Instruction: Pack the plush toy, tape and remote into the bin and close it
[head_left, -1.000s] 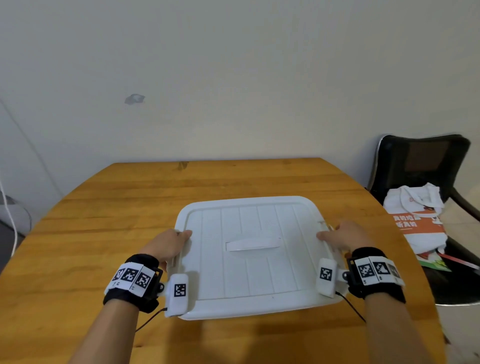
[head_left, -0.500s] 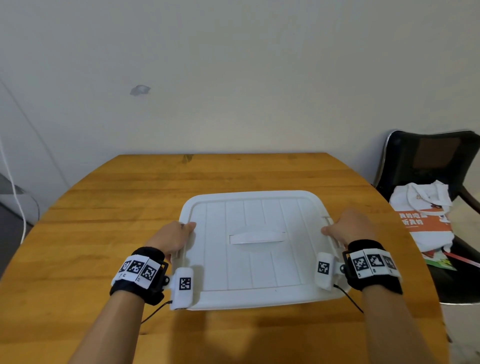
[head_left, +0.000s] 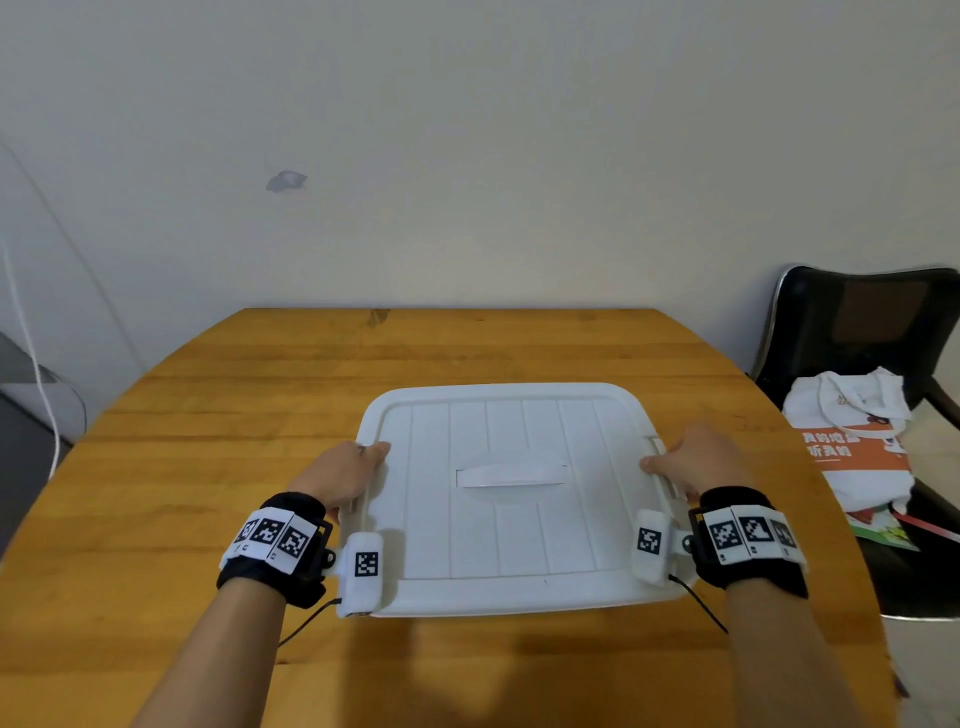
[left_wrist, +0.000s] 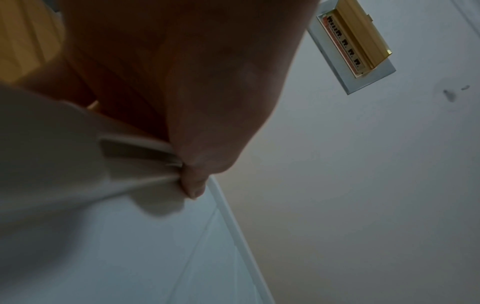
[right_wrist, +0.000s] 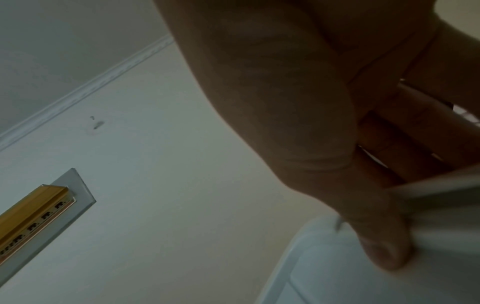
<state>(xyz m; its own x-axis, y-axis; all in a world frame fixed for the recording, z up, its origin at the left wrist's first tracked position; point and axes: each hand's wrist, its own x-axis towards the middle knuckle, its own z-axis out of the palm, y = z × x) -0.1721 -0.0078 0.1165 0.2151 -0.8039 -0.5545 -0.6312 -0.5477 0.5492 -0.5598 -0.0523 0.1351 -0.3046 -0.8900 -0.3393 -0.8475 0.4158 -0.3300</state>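
at the two short sides of the white bin lid (head_left: 511, 499), the hands grip its edges: left hand (head_left: 340, 475) with thumb on top and fingers curled round the left latch, right hand (head_left: 698, 460) likewise clamped on the right latch. both forearms reach forward, palms facing inward. the bin sits closed on the wooden surface (head_left: 208, 467). plush toy, tape and remote are hidden from view. a black chair (head_left: 862, 332) holding a white bag (head_left: 852, 447) stands right.

The closed bin (head_left: 506, 499) fills the middle of the tabletop (head_left: 234, 415); bare wood lies open behind, left and right of it. A chair (head_left: 862, 332) with a bag (head_left: 852, 447) stands beyond the bin's right side.
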